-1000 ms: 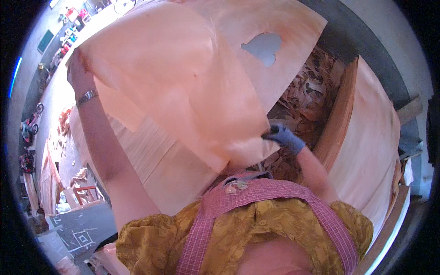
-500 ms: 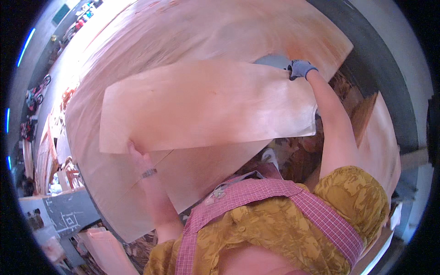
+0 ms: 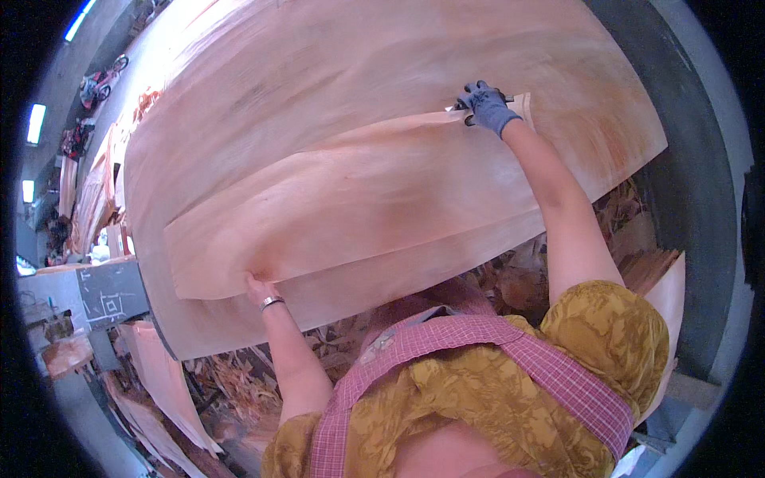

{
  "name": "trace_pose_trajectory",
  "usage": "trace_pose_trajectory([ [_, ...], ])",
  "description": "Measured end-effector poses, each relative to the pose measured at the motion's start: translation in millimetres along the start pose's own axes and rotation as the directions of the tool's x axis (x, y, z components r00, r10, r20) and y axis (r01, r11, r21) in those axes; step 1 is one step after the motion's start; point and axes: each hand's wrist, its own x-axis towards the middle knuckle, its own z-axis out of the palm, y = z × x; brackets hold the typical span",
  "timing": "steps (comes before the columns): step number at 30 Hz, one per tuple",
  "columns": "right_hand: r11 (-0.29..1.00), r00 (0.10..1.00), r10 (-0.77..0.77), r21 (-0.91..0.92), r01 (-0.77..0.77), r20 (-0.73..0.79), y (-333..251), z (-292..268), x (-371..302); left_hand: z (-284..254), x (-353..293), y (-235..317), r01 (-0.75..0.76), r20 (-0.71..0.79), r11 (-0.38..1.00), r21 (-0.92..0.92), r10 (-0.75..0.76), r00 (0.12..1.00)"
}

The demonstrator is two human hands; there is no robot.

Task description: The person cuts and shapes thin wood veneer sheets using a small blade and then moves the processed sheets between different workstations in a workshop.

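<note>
A long pale wood veneer strip point(image 3: 343, 207) lies slightly rippled across a larger veneer sheet point(image 3: 382, 72). My bare left hand point(image 3: 259, 288), with a metal band at the wrist, pinches the strip's near edge toward its left end. At the strip's far right corner is my right hand point(image 3: 488, 107) in a blue-grey glove with dark fingertips. Its fingers curl around something small and dark that I cannot make out; a short dark end pokes out beside the glove. The strip's corner is folded or lifted next to this hand.
Veneer scraps point(image 3: 247, 390) litter the space below the sheet's near edge. More veneer pieces point(image 3: 163, 374) lean at the lower left, near a grey beam point(image 3: 111, 299) with chalk-like marks. Stacked sheets point(image 3: 665, 295) stand at right. Parked motorbikes point(image 3: 100, 88) show far left.
The strip has come down flatter onto the large sheet. My right hand has shifted left and slightly farther away; my left hand moved a little right and nearer. A grey rounded shape beside the glove no longer shows.
</note>
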Motion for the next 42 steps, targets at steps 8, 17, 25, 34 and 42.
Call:
trace_pose_trajectory([
  [8,0.804,0.955,0.195,0.594,-0.027,-0.221,14.7,74.6,-89.0,-19.1,-3.6,-14.9,-0.011,-0.143,0.996,0.089,0.024,0.989],
  [17,0.789,0.946,0.324,0.557,-0.259,-0.019,3.5,88.2,-117.4,134.1,-173.7,-53.7,-0.808,0.809,-0.222,0.546,0.389,0.440],
  [25,0.849,0.893,0.254,0.528,-0.022,-0.372,-17.1,89.1,-102.7,220.1,-154.5,-122.8,-0.907,0.916,-0.228,0.355,0.279,0.289],
  [34,0.886,0.947,-0.321,0.352,0.303,-0.007,-247.2,29.6,-51.5,196.2,-122.1,-94.1,-0.838,0.808,-0.222,0.498,0.471,0.355],
  [42,0.929,0.964,-0.262,0.281,0.240,0.043,-336.0,12.6,-12.9,196.8,-125.1,-91.4,-0.834,0.763,-0.136,0.535,0.502,0.408],
])
